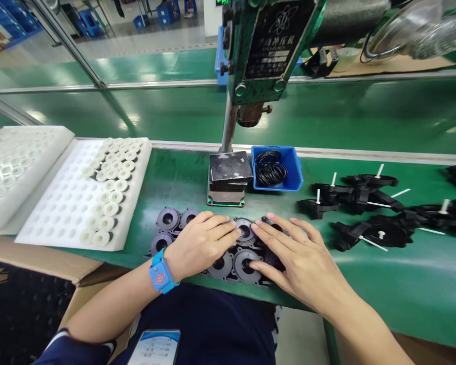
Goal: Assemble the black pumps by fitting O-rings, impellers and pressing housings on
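Several round grey-black housings (pixel 247 264) with central holes lie in rows on the green bench in front of me. My left hand (pixel 203 241), with a blue wrist strap (pixel 161 272) on its wrist, rests palm down over the middle of them, fingers stretched to the right. From the right, my right hand (pixel 289 248) lies over the right-hand housings, fingers extended and thumb apart. Its fingertips reach the edge of one upper housing (pixel 244 230). The palms hide several housings, and neither hand has anything visibly grasped.
A green hand press (pixel 273 50) stands behind, above its metal base block (pixel 231 170). Beside it, a blue bin (pixel 298 175) holds black rings (pixel 271 170). Black assemblies with white pins (pixel 387 230) lie right. White foam trays (pixel 57 203) with white round parts (pixel 112 208) sit left, above an open carton (pixel 72 274).
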A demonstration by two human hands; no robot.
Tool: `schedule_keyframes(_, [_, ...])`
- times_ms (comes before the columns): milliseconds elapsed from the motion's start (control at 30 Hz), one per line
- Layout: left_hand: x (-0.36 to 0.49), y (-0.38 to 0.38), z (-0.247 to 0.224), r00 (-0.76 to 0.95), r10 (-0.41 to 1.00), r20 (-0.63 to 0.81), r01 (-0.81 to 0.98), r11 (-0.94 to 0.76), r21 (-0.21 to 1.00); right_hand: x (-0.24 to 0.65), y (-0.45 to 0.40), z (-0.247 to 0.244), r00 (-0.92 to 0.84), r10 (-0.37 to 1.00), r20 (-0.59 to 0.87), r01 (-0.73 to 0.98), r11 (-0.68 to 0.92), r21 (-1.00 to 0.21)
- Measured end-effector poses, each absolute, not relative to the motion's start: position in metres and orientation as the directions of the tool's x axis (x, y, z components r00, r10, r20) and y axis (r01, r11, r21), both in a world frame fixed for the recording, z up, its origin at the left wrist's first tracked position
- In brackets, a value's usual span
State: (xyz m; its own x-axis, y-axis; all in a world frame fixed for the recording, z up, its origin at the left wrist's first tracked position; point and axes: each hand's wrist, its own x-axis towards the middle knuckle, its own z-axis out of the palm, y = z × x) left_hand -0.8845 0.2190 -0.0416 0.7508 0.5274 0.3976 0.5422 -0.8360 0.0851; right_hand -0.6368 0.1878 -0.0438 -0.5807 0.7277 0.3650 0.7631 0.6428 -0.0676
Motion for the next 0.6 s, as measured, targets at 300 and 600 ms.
schedule_keyframes(300, [-0.886,0.22,-0.036,0.821,0.396,0.412,0.408,-0.911,0.063,-0.632,0.175,-0.041,-0.529,0.76,0.378,0.752,0.626,-0.206])
schedule_keyframes(600, [-0.89,0.218,-0.03,0.861,0.376,0.343,0.362,-0.926,0.108,-0.629,0.174,-0.041,-0.606,0.713,0.354,0.685,0.693,-0.224])
